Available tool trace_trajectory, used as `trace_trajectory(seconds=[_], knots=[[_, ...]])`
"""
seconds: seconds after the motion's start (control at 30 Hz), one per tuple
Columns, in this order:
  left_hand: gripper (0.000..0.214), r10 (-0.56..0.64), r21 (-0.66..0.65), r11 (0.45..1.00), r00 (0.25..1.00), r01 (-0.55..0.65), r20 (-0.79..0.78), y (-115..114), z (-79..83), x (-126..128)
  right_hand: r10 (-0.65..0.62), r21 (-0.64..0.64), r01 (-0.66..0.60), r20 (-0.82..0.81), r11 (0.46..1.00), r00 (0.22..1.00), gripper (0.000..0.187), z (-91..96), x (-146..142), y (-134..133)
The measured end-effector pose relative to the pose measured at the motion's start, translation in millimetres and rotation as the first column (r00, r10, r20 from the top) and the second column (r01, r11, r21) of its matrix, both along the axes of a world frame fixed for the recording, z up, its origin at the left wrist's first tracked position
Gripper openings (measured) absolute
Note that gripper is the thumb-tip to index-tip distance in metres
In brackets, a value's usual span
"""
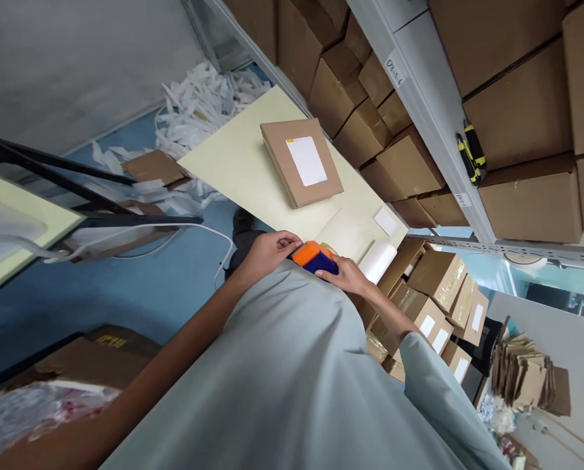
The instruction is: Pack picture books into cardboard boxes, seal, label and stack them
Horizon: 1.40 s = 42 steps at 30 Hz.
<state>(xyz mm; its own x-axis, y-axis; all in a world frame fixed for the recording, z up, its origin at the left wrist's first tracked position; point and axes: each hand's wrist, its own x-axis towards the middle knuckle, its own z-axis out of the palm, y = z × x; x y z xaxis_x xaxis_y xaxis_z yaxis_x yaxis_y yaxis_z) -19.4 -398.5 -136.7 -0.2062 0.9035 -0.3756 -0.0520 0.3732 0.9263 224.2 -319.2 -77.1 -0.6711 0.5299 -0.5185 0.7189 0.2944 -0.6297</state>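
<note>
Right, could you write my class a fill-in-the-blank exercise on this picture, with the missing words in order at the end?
1. The person's right hand holds a gadget coloured dark blue and ____.
2. The label on the brown box is mostly ____.
3. That box lies ____ the table, not under it.
4. The floor is ____.

Missing words: orange; white; on; blue.
</note>
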Motion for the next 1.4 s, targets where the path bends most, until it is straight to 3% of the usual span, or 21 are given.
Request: trace_trajectory(seconds=[0.1,0.2,0.33,0.5,0.63,0.73,1.07,1.27,1.4], knots=[[0.045,0.081,-0.028,0.996,0.995,-0.079,0.050,-12,-28.5,8,0.072,-0.030,-0.071,0.034,0.997,0.997,0.046,-7.3,8,8],[0.040,0.196,-0.040,0.980,0.979,-0.194,0.054,-16,-51.1,5,0.145,0.007,-0.147,0.117,0.989,0.983,0.051,-6.6,34,23],[0.033,0.355,-0.012,0.934,0.934,-0.356,-0.039,0,-81.4,-14,0.177,0.149,-0.208,0.199,0.967,0.964,0.058,-11.4,61,46],[0.028,0.398,0.044,0.917,0.916,-0.397,-0.048,36,-115.1,-39,0.154,0.409,-0.279,0.311,0.869,0.938,0.062,-48.1,39,55],[0.021,0.387,0.071,0.920,0.922,-0.385,-0.027,50,-136.9,-50,0.128,0.492,-0.331,0.400,0.805,0.908,0.055,-79.1,19,50],[0.017,0.398,0.078,0.916,0.917,-0.394,-0.029,56,-149.6,-50,0.090,0.514,-0.342,0.453,0.787,0.887,0.050,-93.7,13,44],[0.011,0.430,0.125,0.899,0.900,-0.419,-0.077,80,-165.4,-46,-0.019,0.533,-0.262,0.464,0.804,0.886,0.049,-122.5,3,34],[0.012,0.454,0.097,0.889,0.889,-0.448,-0.054,100,-161.7,-38,-0.054,0.530,-0.240,0.481,0.813,0.875,0.050,-125.5,1,29],[0.009,0.471,0.080,0.882,0.873,-0.464,-0.128,106,-151.5,-29,-0.058,0.543,-0.214,0.440,0.812,0.896,0.047,-127.5,2,26]])
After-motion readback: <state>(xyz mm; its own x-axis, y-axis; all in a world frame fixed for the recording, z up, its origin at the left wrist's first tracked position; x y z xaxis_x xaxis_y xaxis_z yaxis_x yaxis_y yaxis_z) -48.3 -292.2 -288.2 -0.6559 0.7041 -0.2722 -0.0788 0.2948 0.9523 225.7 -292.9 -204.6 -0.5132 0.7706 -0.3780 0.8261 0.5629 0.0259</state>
